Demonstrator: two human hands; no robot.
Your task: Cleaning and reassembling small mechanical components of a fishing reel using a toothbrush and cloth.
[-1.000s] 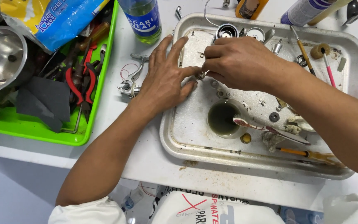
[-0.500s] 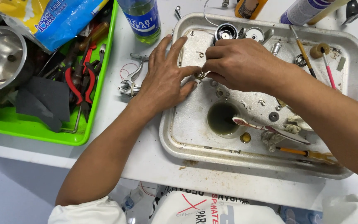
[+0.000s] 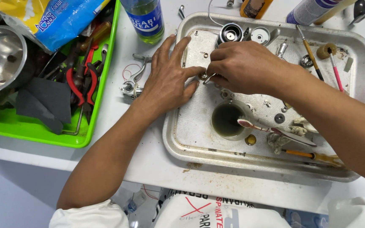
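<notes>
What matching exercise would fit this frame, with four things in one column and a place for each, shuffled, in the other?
Things:
1. pliers
2. toothbrush
3. bottle
4. small metal part

Places:
A. between the fingertips of the left hand and the right hand
B. in the green tray
C. on the table between the two trays
D. head over the cup of dark liquid in the metal tray

Pairs: 1-B, 2-D, 3-C, 4-A
</notes>
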